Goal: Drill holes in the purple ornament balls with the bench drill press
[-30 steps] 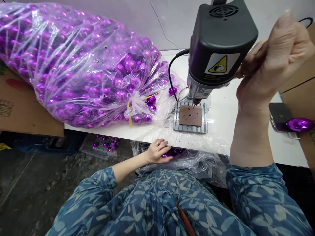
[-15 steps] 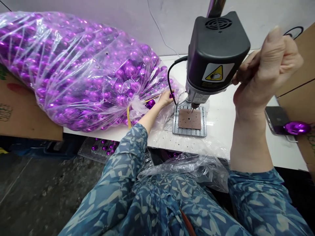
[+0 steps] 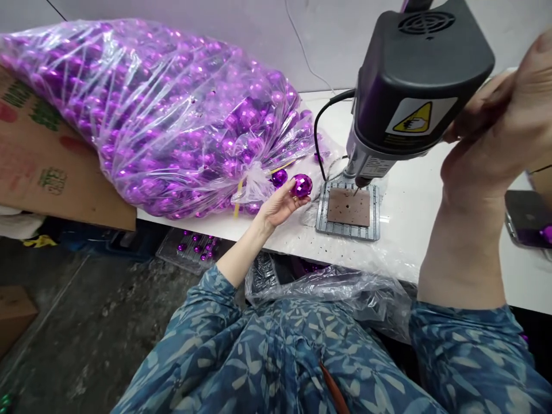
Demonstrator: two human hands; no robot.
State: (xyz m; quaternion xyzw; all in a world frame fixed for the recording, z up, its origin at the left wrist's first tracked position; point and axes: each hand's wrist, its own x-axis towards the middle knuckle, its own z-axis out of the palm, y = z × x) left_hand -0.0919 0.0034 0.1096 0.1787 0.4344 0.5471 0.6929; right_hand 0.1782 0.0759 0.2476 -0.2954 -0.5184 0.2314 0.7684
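My left hand (image 3: pixel 282 206) pinches a shiny purple faceted ball (image 3: pixel 302 185) between thumb and fingers, just left of the drill's base. A second purple ball (image 3: pixel 279 177) lies behind that hand, by the knotted neck of a clear plastic bag (image 3: pixel 185 121) full of such balls. At the right side of the black bench drill (image 3: pixel 422 75), my right hand (image 3: pixel 504 121) is closed; whatever it grips is hidden. Under the thin drill bit (image 3: pixel 356 191), a brown plate (image 3: pixel 348 207) with a small hole lies on the slotted metal base (image 3: pixel 322 227).
The bag rests partly on a cardboard box (image 3: pixel 64 167) at left. A black phone (image 3: pixel 528 215) lies on the white table (image 3: pixel 401 230) at right. Clear plastic film (image 3: pixel 345 287) hangs along the front edge. Below left, a tray (image 3: pixel 172 259) holds several purple balls.
My left hand has drawn back toward me from beside the bag, bringing a purple ball into clear view. My right hand stays closed beside the drill. The view has shifted left.
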